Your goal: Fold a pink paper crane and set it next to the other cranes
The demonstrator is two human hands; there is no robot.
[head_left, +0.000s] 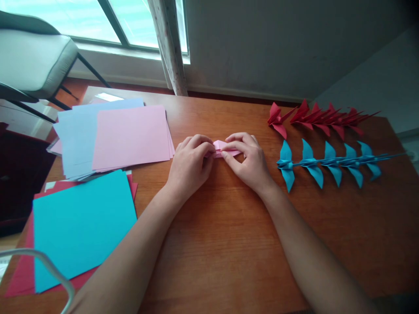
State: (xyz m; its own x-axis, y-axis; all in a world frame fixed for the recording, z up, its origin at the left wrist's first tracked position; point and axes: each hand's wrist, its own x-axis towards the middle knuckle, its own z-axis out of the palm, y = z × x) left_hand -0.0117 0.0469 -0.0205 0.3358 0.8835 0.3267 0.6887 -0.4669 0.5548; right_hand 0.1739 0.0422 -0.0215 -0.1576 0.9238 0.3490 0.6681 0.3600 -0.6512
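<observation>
A small folded piece of pink paper point(220, 145) lies on the wooden table point(209, 244), between my two hands. My left hand point(193, 159) pinches its left end, with the fingers curled together over it. On the other side, my right hand point(245, 157) grips the paper between thumb and fingertips. The fingers cover much of the paper, so its full folded shape is hidden.
Pink sheets point(131, 135) overlap light blue sheets point(78, 144) at the left. Nearer lie a turquoise sheet point(85, 226) and red sheets point(21, 270). Rows of red origami cranes point(327, 117) and blue origami cranes point(319, 162) stand at right. A white cable point(49, 264) crosses the lower left.
</observation>
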